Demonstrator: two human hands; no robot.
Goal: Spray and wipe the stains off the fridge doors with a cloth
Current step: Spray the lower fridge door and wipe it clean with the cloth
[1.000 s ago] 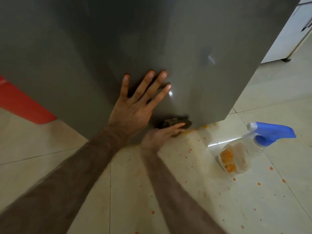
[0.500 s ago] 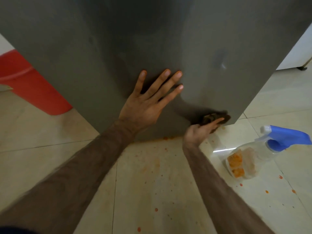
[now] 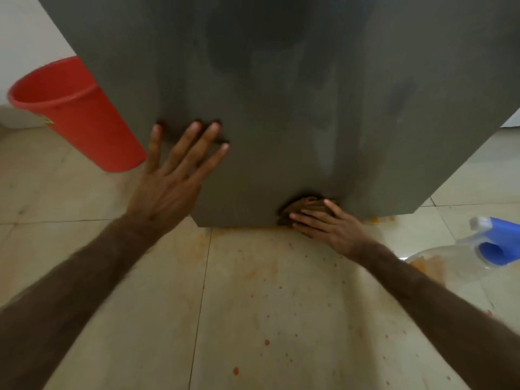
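Grey fridge door, brown cloth, red bucket, orange-speckled beige floor.

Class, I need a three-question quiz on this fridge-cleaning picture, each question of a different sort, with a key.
1. True or false: the left hand lies flat on the fridge door.
2. What does the right hand press against the door? A cloth, B sponge, C brush.
3. Fill in: the bucket left of the fridge is ____.

Key: 1 true. 2 A, the cloth, at the door's bottom edge. 3 red.
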